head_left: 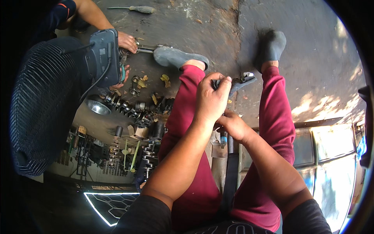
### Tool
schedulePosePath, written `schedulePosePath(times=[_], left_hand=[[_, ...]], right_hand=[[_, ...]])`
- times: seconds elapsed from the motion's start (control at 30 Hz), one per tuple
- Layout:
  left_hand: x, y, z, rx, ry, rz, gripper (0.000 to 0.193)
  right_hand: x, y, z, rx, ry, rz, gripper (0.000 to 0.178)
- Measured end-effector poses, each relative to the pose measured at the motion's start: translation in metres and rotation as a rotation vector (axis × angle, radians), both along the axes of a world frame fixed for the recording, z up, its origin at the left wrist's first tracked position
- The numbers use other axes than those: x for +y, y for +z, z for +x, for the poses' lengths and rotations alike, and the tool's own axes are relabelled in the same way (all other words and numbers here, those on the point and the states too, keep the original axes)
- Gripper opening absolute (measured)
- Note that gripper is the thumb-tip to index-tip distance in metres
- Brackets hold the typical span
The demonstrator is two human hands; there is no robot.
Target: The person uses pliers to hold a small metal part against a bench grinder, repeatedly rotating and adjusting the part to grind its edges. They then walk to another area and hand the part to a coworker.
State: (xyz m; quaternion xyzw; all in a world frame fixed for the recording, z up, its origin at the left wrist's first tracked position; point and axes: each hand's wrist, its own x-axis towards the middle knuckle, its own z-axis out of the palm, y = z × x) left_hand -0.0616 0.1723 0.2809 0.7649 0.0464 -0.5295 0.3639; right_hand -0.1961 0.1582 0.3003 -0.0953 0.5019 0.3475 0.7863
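Observation:
My left hand [213, 95] is closed on a dark grey cloth [242, 83], its thumb pressed on top and a loose end sticking out to the right. Just below, my right hand [235, 125] has curled fingers by the left wrist. Its fingertips are partly hidden, so what they grip, if anything, cannot be made out. Both hands hang over the ground between my legs in dark red trousers [276, 113].
On the left, a co-worker in a black cap [43, 105] reaches a hand [126, 42] to a metal part near my shoe [171, 56]. A screwdriver [141, 9], connecting rod [134, 86], crankshaft [124, 106] and shiny metal bowl-shaped part [98, 106] lie on the ground.

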Motion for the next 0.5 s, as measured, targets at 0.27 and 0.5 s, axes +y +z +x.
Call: schedulePosePath(times=[0.27, 0.5], left_hand=[[-0.008, 0.011, 0.001, 0.038, 0.102, 0.017, 0.021], [-0.010, 0.014, 0.003, 0.089, 0.130, 0.052, 0.017]], right_hand=[[-0.005, 0.005, 0.005, 0.020, -0.070, -0.007, 0.033], [-0.007, 0.005, 0.006, 0.022, -0.016, -0.008, 0.035]])
